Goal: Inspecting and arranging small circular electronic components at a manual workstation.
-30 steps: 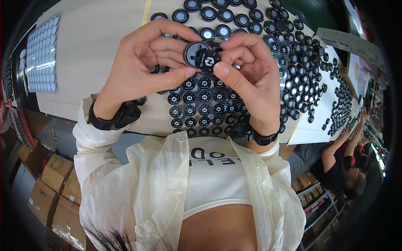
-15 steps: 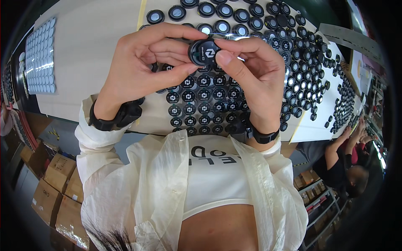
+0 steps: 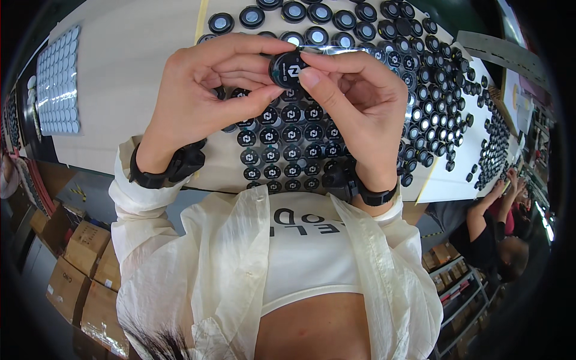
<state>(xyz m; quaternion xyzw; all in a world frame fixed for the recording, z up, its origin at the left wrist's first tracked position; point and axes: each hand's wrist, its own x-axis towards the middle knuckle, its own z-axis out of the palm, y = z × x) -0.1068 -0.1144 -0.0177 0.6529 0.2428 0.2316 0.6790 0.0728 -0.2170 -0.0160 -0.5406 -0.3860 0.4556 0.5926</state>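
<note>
Between both hands, a round black puck (image 3: pixel 284 71) with a white logo on its face is held up above the table. My left hand (image 3: pixel 223 83) grips its left rim, with the index finger on top and the thumb below. My right hand (image 3: pixel 359 90) pinches at its right edge, thumb tip on the face and index finger along the upper edge. The fingertips cover part of the face. Below the hands lies a clear sheet (image 3: pixel 291 137) with rows of round black stickers bearing the same white logo; the hands hide its upper part.
Many black pucks with pale round centres (image 3: pixel 319 13) cover the table's far side and right. A sheet of pale round pieces (image 3: pixel 59 84) lies at the far left. Cardboard boxes (image 3: pixel 75 282) stand lower left. At the right, another person's arm (image 3: pixel 478 217) reaches over the table edge.
Both hands keep their hold on the puck. My right thumb and index finger have shifted slightly left across its face, and the puck has turned a little.
</note>
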